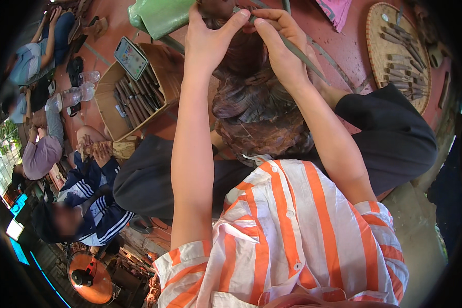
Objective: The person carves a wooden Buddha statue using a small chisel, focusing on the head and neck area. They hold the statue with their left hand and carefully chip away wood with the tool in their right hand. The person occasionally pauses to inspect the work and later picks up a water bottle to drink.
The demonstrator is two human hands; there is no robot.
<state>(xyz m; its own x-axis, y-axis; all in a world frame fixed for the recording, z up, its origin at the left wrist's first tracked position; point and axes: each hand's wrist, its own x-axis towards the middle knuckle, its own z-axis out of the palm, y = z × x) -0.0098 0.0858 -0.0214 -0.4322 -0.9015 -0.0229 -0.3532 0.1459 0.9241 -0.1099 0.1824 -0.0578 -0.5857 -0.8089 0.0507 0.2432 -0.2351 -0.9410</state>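
Note:
A dark brown wood carving (262, 105) stands upright between my legs, with a rough, knobbly lower part and a smoother top (216, 8) at the upper edge of the picture. My left hand (210, 33) grips the side of that top, its thumb stretched toward the right hand. In my right hand (282, 43) is a slim grey metal carving tool (304, 57), held in bent fingers. Its tapered rear end points down to the right, while its working end meets the carving near my left thumb. The fingers partly hide that contact.
At the left, a cardboard box (108, 110) holds many wooden-handled tools, a phone (131, 57) on its edge. More tools lie on a round woven tray (373, 61) at right. A green plastic stool (161, 18) stands beyond my left hand. Other people sit at left, one handling carved wood (123, 149).

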